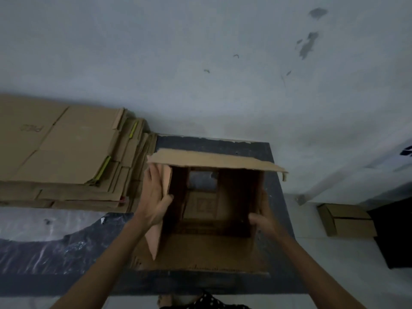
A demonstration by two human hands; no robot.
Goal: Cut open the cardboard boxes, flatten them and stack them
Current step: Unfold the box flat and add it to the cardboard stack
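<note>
Well, a person is standing at a dark table (200,284) with both arms reaching out to a cardboard box (201,206). The box sits near the middle of the table with its open top facing up, so I can see down inside it. Its far flap (214,160) sticks out flat at the back, and its near flap (200,253) lies flat on the table in front. The left hand (155,197) is flat, with straight fingers pushed against the left flap (156,239), which stands up along that side of the box. The right hand (263,216) holds the right wall of the box, with the thumb hooked over the edge to the inside and the fingers on the outside. Just to the left of the box is a pile of flat boxes (66,152), one on top of the other, and its edge is very close to the left hand. A shiny plastic sheet (33,224) lies on the table in front of the pile. Off to the right, lower down, is a small box (347,220), well apart from the table. Behind it all is a pale wall (200,63) with a few dark marks. The room is dim.
</note>
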